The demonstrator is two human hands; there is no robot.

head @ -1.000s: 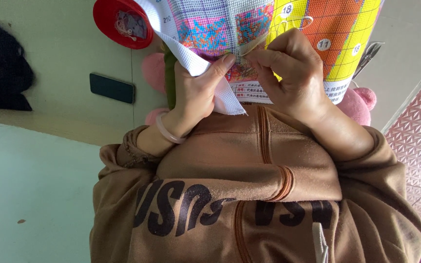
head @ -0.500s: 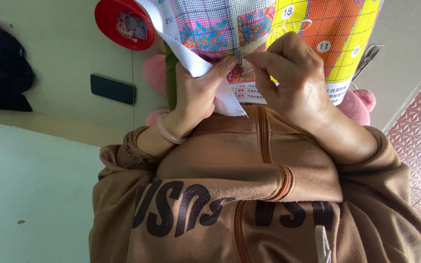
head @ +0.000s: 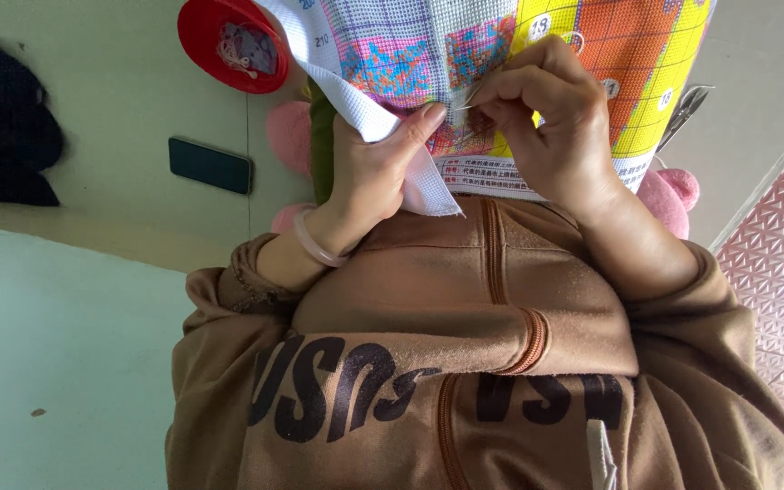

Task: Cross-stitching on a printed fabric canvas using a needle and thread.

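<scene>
Pinching the folded white edge of a cross-stitch cloth (head: 392, 63), the left hand (head: 376, 168) is clamped on the fabric with the thumb pressed on top, a pale pink bangle (head: 312, 245) round its wrist. Close beside it, the right hand (head: 546, 122) has its fingertips drawn together on a thin needle (head: 466, 98) at the cloth's stitched part. The cloth is held up over the person's brown zipped sweatshirt (head: 465, 336), and behind it lies a colourful gridded pattern sheet (head: 637, 63) in yellow and orange. A pink plush toy (head: 669, 195) shows past the right wrist. On the pale worktop (head: 120, 100) farther left lie a round red tin (head: 233, 44), a dark phone (head: 210, 165) and a black cloth bundle (head: 6, 127).
</scene>
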